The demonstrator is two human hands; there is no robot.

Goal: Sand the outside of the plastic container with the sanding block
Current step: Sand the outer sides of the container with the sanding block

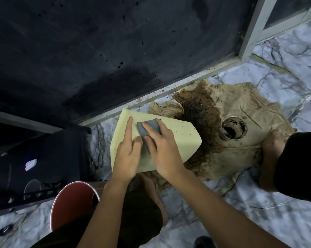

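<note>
head view | plastic container point(179, 138) pale yellow, lying tipped at centre, partly over a stained cloth point(240, 111) at 2 o'clock | right hand point(161, 147) gripping the grey sanding block point(148, 129), pressed on the container's side | left hand point(127, 154) flat on the container, forefinger stretched toward 12 o'clock | red bucket point(70, 203) at 7 o'clock

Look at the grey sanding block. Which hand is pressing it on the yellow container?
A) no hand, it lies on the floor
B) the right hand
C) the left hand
B: the right hand covers the grey sanding block on the pale yellow plastic container, while the left hand only steadies the container beside it.
</note>
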